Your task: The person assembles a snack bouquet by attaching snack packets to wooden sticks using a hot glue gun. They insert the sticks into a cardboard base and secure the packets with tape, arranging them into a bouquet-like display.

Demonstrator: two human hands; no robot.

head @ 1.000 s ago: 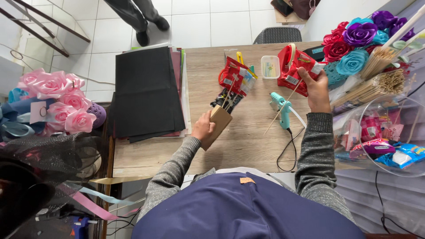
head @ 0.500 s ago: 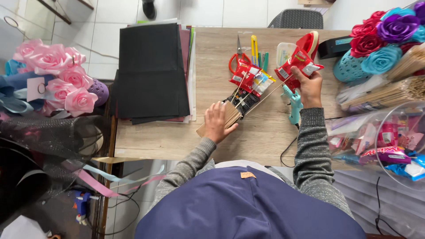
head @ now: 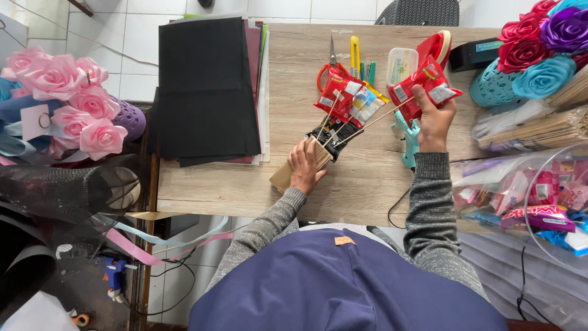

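My left hand (head: pixel 304 167) grips a tan wooden block (head: pixel 289 173) lying tilted on the wooden table (head: pixel 367 184). Thin skewers rise from the block's black top and carry red snack packets (head: pixel 343 98). My right hand (head: pixel 432 119) pinches another red snack packet (head: pixel 422 86) fixed to a skewer, whose lower end slants down toward the block. A teal glue gun (head: pixel 408 140) lies under my right wrist.
A stack of black paper sheets (head: pixel 205 86) covers the table's left part. Scissors (head: pixel 327 64), a yellow cutter (head: pixel 355 52) and a small clear box (head: pixel 401 64) lie at the far edge. Paper roses (head: pixel 542 43), bundled skewers (head: pixel 539 132) and a clear bowl of wrapped sweets (head: pixel 533 196) crowd the right.
My left hand has stayed on the block. My right hand has kept its packet on the skewer and shifted slightly relative to the block; the view has moved closer.
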